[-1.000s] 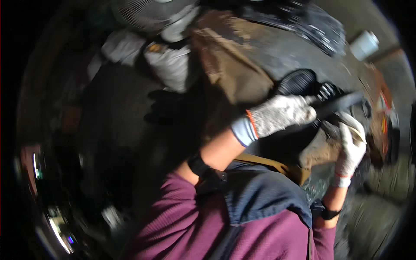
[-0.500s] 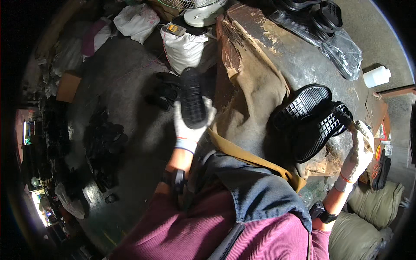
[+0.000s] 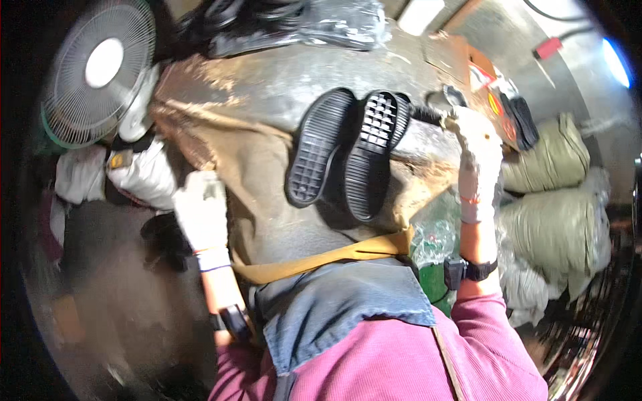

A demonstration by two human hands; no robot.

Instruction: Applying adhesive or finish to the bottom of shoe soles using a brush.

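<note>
My left hand (image 3: 202,212), in a white glove, is over the left edge of the cloth-draped bench. Its slightly blurred fingers appear loosely apart, and I see nothing in them. My right hand (image 3: 476,150), also gloved, is closed around a brush (image 3: 428,115) with dark bristles. The brush points left, toward the black shoe soles on the bench. One sole (image 3: 319,148) lies tilted at the left; another sole (image 3: 369,160), with a bright grid pattern, lies beside it. Part of a third sole (image 3: 402,120) shows behind that one.
More black soles in clear plastic (image 3: 301,27) lie at the bench's far edge, near a white bottle (image 3: 420,15). A fan (image 3: 103,63) and a white sack (image 3: 144,175) stand at the left. Green sacks (image 3: 548,220) are stacked at the right. Dark items (image 3: 164,237) lie on the floor.
The black sole that was in my left hand is no longer there. My view has turned toward the right, and my left hand is now by the bench edge. The right hand still holds the brush.
</note>
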